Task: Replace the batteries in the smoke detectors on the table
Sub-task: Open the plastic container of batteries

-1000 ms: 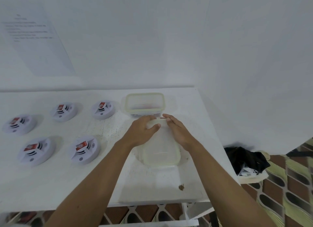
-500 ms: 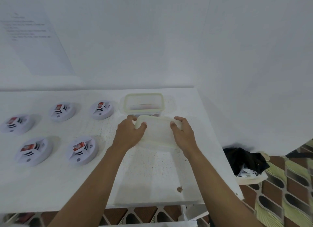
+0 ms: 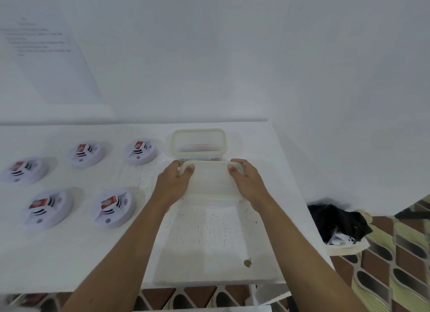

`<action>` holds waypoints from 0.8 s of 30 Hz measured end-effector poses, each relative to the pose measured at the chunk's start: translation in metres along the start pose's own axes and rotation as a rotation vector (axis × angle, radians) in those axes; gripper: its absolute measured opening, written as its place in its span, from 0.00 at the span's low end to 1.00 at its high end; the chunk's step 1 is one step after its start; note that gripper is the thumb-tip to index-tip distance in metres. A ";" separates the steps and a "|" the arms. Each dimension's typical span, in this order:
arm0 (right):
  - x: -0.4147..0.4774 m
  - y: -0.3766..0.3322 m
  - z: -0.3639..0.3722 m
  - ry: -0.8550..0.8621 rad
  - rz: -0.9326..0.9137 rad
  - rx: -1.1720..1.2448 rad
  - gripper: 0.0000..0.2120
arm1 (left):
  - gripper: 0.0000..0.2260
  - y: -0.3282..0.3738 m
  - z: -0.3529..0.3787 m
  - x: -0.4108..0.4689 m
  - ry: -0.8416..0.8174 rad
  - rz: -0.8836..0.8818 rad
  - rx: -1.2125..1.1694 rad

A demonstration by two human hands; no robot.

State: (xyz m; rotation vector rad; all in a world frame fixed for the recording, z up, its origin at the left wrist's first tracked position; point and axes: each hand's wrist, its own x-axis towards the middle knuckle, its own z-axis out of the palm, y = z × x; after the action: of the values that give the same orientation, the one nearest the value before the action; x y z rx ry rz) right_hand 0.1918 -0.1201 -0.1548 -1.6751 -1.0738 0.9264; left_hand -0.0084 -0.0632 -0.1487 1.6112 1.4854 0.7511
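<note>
fingers (image 3: 178, 165) of left hand (image 3: 173, 186) curl over the far left corner of a translucent lid (image 3: 210, 183), thumb pressed on its top face; right hand (image 3: 249, 183) mirrors this at the far right corner, fingers wrapped over the rim, thumb on top. both hands thus grasp the lid, neither is slack. head view, the only one supplied: lid held crosswise, approx level, just in front of and touching or nearly touching the near wall of an open container (image 3: 197, 144) w/ pale green rim; contact not confirmable. container holds dark and reddish items at the bottom, too blurred to id. the task's items, five smoke detectors (image 3: 112, 207), lie on the table (image 3: 69, 253) left of the hands, three in the back row, two in front, well apart from the lid; each shows a red battery (image 3: 109, 201) in its bay. whether those cells are old or new: cannot tell. paper sheet (image 3: 44, 55) on wall, text illegible; black cloth (image 3: 337, 221) on a low stand to the right; brown speck (image 3: 247, 263) near table edge. assessment: step in hand is handling the lid, fitting or removing not determinable. recommend keeping it level, equal grip both ends, square the corners to the container rim before pressing down evenly, or, if setting aside, place it flat on bare table, clear of the detectors and away from the edge.
</note>
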 end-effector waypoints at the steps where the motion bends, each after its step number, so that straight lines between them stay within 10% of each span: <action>1: 0.001 0.000 -0.001 -0.015 -0.004 -0.011 0.15 | 0.17 0.002 -0.001 0.000 -0.008 0.033 0.046; 7: 0.006 -0.001 -0.016 -0.197 -0.005 -0.077 0.22 | 0.17 0.014 -0.006 0.001 -0.156 0.196 0.192; 14: -0.006 -0.001 -0.024 0.197 -0.023 -0.015 0.18 | 0.26 0.030 0.008 -0.017 -0.111 0.084 0.309; 24: -0.015 0.008 -0.021 0.153 0.070 0.079 0.16 | 0.23 0.044 0.054 -0.021 -0.257 0.071 0.057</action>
State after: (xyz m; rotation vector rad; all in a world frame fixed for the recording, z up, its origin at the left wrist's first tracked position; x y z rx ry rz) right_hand 0.2075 -0.1423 -0.1545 -1.6978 -0.8706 0.8594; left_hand 0.0571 -0.0927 -0.1365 1.7398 1.2810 0.5213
